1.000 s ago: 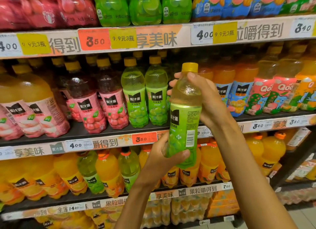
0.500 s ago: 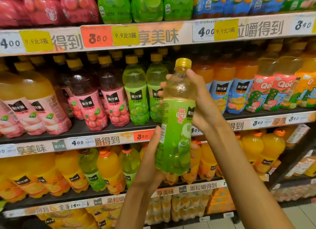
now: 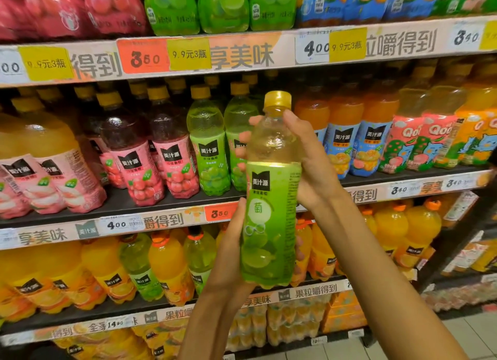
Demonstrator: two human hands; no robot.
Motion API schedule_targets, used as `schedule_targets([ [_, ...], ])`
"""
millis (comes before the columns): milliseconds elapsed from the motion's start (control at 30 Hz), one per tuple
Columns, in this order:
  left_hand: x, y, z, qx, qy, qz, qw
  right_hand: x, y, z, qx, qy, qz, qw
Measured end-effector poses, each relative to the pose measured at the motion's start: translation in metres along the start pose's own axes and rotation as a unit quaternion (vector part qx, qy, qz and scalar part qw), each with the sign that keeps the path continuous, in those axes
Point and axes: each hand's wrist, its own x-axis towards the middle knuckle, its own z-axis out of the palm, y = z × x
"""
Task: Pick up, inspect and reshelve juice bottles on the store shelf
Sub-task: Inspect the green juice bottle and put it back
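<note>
one green-labelled clear plastic grape juice bottle (image 3: 270,198) reading 美汁源, yellow cap at 12 o'clock, left hand (image 3: 228,254) and right hand (image 3: 309,168) fingers both wrapped round it, two matching green bottles (image 3: 208,150) at 9 o'clock on the shelf (image 3: 129,222), tag 350

Dark metal store shelving (image 3: 454,252) occupied nearly the whole view, arranged in several tiers. Each tier edge carried a pale printed strip (image 3: 242,55) with Chinese lettering, handwritten price cards and yellow promotion tags (image 3: 188,53). Light-coloured floor tiles (image 3: 403,346) were visible at lower right, and lighting was even and warm throughout.
</note>
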Motion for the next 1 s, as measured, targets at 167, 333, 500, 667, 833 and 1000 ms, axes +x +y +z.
schedule_targets([
  [167, 0.001, 0.008, 0.003, 0.158, 0.085, 0.089, 0.98, -0.002, 0.001, -0.007, -0.098, 0.099, -0.049, 0.989],
  [333, 0.003, 0.004, 0.012, 0.159, 0.119, 0.113, 0.974, 0.001, -0.001, -0.011, -0.134, 0.094, -0.019, 0.986],
  [500, -0.002, 0.006, 0.012, -0.023, -0.01, -0.003, 1.0, 0.004, 0.005, -0.016, 0.032, 0.055, 0.048, 0.997],
  [667, 0.002, 0.007, 0.008, 0.077, 0.04, -0.017, 0.996, 0.003, 0.007, -0.022, 0.011, 0.08, 0.016, 0.997],
  [833, -0.002, 0.012, 0.011, 0.175, 0.066, 0.014, 0.982, 0.001, -0.004, -0.024, -0.067, 0.131, -0.004, 0.989],
  [1000, -0.004, 0.009, 0.024, 0.046, 0.041, 0.001, 0.998, 0.005, -0.005, -0.029, -0.021, 0.136, 0.03, 0.99],
])
